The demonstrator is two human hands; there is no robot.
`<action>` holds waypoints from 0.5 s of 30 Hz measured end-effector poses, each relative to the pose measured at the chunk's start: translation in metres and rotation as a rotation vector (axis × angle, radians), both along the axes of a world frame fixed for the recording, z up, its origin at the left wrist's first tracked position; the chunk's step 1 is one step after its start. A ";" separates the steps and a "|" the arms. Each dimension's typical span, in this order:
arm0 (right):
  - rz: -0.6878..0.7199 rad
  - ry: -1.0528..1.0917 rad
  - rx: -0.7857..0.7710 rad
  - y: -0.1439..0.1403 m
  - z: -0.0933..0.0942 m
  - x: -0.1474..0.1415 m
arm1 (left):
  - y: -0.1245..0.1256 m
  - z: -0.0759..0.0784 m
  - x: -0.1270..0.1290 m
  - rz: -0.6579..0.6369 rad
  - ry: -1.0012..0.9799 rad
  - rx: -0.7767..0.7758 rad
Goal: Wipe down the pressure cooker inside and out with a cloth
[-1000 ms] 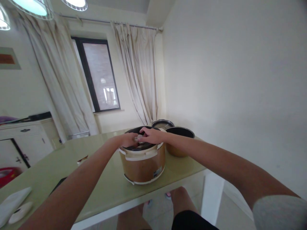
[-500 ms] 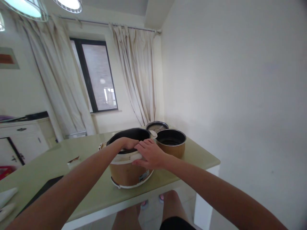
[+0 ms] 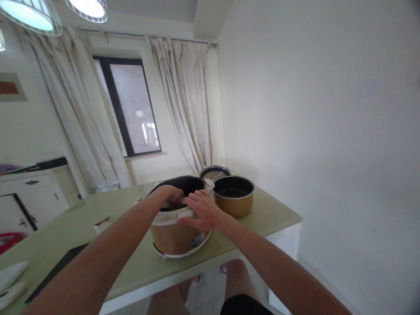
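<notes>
**Hands on the cooker rim**

Right hand (image 3: 201, 211) laid flat and spread over the cream rim on the near side of the rice cooker (image 3: 179, 232), fingers half curled, gripping nothing outright. Left hand (image 3: 170, 194) reaching over the same rim, fingers dipped toward the dark inside; whether closed on something or merely resting, cannot tell, the view being too small and partly blocked by the right hand.

Rice cooker standing upright near the front edge of the green counter (image 3: 269, 214). Just beside it, to the right and behind, a loose brown inner pot (image 3: 233, 202) with a dark lining; a round metal lid (image 3: 215, 172) lying just behind both.

Further left on the counter: a dark flat mat (image 3: 55, 273) and white objects (image 3: 11, 282) at the edge of view.

Likely risks, judged from the layout: cooker close to the counter edge, so a hard pull or push on the rim could tip or slide it off; a sideways nudge could knock the neighbouring pot.
</notes>
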State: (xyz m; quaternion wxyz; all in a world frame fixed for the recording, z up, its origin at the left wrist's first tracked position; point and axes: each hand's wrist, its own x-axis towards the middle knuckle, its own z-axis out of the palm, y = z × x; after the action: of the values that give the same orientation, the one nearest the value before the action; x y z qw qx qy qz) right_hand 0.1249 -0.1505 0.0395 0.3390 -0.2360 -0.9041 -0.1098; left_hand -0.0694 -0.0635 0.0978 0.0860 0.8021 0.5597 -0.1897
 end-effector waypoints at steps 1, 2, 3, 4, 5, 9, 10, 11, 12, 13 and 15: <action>0.008 0.003 -0.005 0.001 0.000 0.000 | 0.000 -0.001 0.005 -0.031 -0.031 -0.036; 0.018 0.006 -0.010 0.001 0.000 0.000 | 0.000 -0.002 0.010 -0.058 -0.063 -0.062; 0.025 0.009 -0.014 0.002 -0.001 0.000 | 0.000 -0.003 0.014 -0.078 -0.091 -0.077; 0.029 0.011 -0.017 0.002 -0.001 0.000 | 0.000 -0.005 0.017 -0.088 -0.109 -0.082; 0.032 0.013 -0.019 0.002 -0.001 0.000 | 0.001 -0.007 0.018 -0.088 -0.116 -0.078; 0.035 0.006 -0.027 0.003 -0.001 0.000 | 0.007 -0.009 0.003 -0.015 -0.052 -0.004; 0.033 0.004 -0.032 0.003 -0.001 0.000 | 0.009 -0.009 -0.003 0.010 -0.030 0.025; 0.030 0.006 -0.037 0.003 -0.001 0.000 | 0.010 -0.008 -0.009 0.031 -0.013 0.052; 0.027 0.008 -0.045 0.003 -0.001 0.000 | 0.010 -0.008 -0.013 0.042 -0.006 0.072; 0.026 0.012 -0.053 0.003 0.000 0.000 | 0.011 -0.008 -0.015 0.041 -0.009 0.082; 0.033 0.023 -0.068 0.002 0.000 0.000 | 0.010 -0.008 -0.013 -0.006 -0.061 0.068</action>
State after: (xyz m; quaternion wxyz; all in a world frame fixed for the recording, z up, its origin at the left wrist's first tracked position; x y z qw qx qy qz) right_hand 0.1245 -0.1484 0.0394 0.3428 -0.2336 -0.9072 -0.0709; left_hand -0.0824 -0.0531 0.0896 0.0748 0.8117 0.5605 -0.1463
